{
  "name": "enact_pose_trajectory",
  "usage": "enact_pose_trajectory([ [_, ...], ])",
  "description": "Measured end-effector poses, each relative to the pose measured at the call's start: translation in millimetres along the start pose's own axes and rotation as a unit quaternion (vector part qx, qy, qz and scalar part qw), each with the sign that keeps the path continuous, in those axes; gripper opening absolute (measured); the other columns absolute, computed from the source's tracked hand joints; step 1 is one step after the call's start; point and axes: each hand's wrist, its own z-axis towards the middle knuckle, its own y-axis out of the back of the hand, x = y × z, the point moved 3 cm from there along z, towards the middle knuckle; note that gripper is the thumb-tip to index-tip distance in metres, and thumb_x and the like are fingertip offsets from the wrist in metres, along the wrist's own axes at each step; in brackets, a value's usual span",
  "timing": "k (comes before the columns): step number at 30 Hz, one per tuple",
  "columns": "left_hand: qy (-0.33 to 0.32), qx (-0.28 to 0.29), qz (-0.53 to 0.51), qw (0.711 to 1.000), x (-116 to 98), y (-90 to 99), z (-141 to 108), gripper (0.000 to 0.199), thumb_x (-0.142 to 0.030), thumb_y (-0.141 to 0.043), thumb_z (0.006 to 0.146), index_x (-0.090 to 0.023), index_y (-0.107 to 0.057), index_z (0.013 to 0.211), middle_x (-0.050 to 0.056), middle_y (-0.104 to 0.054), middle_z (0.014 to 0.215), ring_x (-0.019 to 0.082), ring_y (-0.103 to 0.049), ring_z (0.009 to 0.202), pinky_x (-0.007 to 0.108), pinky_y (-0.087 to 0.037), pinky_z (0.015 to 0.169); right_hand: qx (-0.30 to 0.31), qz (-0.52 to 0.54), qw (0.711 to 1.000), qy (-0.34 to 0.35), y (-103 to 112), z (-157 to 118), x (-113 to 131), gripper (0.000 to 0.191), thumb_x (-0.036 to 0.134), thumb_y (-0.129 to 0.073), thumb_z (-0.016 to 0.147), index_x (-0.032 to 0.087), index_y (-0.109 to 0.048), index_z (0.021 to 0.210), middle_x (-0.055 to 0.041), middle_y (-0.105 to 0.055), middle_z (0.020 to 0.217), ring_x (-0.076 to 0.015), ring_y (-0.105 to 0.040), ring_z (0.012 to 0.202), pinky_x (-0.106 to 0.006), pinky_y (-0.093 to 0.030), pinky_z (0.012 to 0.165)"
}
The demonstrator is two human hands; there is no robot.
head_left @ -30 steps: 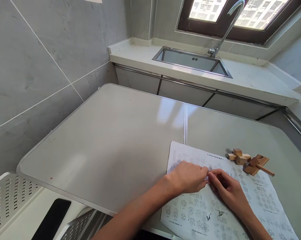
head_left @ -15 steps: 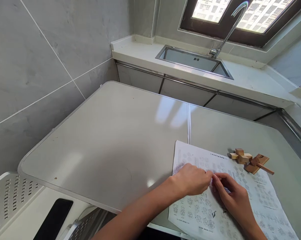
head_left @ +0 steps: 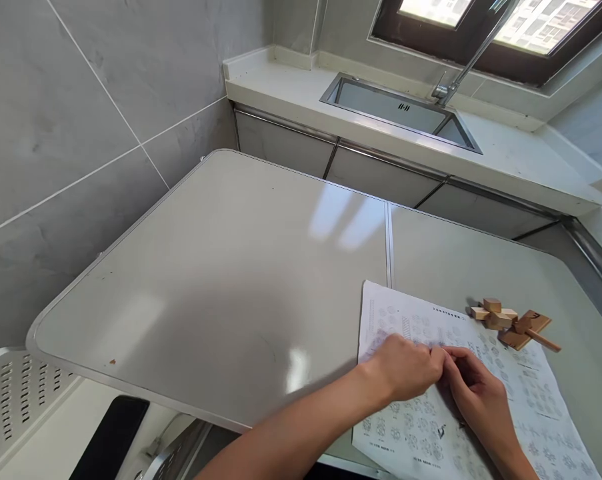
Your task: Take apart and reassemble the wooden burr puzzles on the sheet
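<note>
Our left hand (head_left: 405,367) and right hand (head_left: 485,393) meet over paper (head_left: 535,420).
Their grip we cannot tell; blocks (head_left: 499,321) sit beyond.

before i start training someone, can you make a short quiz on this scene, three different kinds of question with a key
1. True or false: the fingers of the left hand and the right hand meet.
2. What lies beneath the two hands?
a) a towel
b) a printed sheet
c) a baking tray
3. Fill in: the wooden pieces lie nearer to the ___ hand.

Key: 1. true; 2. b; 3. right
</note>
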Motion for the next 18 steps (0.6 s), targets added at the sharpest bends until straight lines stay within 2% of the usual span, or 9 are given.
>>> enact_pose_trajectory([
  [18, -0.008, -0.048, 0.023, 0.999, -3.9, -6.6, 1.0, 0.008, -0.008, -0.056, 0.097, -0.009, -0.063, 0.099, 0.006, -0.074, 0.074, 0.026, -0.077, 0.065, 0.036, -0.058, 0.055, -0.016, -0.035, 0.998, -0.039, 1.1, -3.2, -7.8, 0.04, 0.061, -0.064, 0.09, 0.021, -0.07, 0.094, -0.0029, -0.074, 0.076, -0.0218, -0.067, 0.067, -0.028, -0.053, 0.061],
])
